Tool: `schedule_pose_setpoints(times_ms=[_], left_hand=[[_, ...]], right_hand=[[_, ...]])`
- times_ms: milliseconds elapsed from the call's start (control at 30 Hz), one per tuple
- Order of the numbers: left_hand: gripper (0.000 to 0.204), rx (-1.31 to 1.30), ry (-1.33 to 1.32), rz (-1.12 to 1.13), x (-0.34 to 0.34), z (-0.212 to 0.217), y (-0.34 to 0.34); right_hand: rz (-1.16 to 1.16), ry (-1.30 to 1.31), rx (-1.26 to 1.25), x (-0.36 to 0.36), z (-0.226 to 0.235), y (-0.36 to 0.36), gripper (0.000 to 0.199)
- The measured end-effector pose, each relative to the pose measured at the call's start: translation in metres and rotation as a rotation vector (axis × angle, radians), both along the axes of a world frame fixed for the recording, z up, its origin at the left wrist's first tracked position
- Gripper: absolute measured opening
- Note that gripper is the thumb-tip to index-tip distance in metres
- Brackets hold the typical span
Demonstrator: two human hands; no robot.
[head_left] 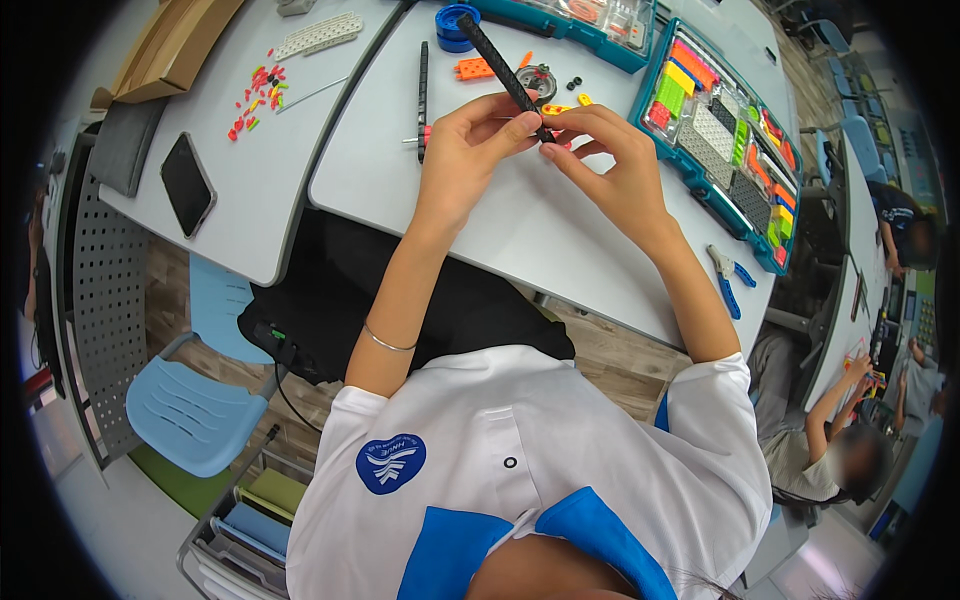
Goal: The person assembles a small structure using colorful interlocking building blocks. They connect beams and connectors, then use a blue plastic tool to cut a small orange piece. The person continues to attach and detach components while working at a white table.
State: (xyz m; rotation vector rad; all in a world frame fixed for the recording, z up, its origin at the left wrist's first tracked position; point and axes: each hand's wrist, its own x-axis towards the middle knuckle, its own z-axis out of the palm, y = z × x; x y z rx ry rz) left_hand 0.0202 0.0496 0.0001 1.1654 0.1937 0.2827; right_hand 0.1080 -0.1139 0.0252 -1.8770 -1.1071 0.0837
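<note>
Above the table I hold a black perforated beam (490,55), slanting up and to the left. My left hand (468,150) pinches its lower part between thumb and fingers. My right hand (612,150) grips the lower end, where a bit of red shows; the fingers hide most of that joint. Just left of my left hand lies another black beam (423,85) with a red piece and a thin grey axle at its near end. Beyond my hands are blue wheels (454,28), an orange perforated plate (474,68), a round grey part (538,82) and small yellow pieces (556,110).
A teal parts case (715,212) stands open at the right, and a second teal case (600,45) sits at the back. Blue-handled pliers (730,280) lie near the right edge. On the left table are a phone (188,185), small red pieces (262,95) and a cardboard box (175,60).
</note>
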Motion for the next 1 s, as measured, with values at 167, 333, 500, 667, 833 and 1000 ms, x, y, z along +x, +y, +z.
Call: schedule_pose_setpoints(times_ms=[167, 333, 500, 667, 833, 1000], left_hand=[[0.037, 0.068, -0.059, -0.015, -0.001, -0.001, 0.004], [0.034, 0.167, -0.057, -0.053, -0.002, 0.000, 0.006], [0.032, 0.128, -0.055, -0.055, -0.003, 0.001, 0.006], [0.032, 0.084, -0.065, -0.060, -0.004, 0.003, 0.004], [0.034, 0.104, -0.021, 0.006, -0.008, 0.004, 0.011], [0.032, 0.084, -0.008, 0.096, -0.010, 0.002, 0.021]], right_hand=[[-0.020, 0.149, 0.078, 0.003, -0.001, -0.001, 0.026], [-0.041, 0.302, -0.008, 0.002, 0.005, -0.004, 0.024], [-0.015, 0.460, 0.009, 0.006, 0.007, -0.005, 0.017], [0.036, 0.143, 0.042, 0.006, 0.007, -0.006, 0.012], [-0.064, 0.050, 0.110, 0.017, 0.016, -0.010, 0.010], [-0.184, -0.134, -0.034, 0.034, 0.011, -0.019, 0.007]])
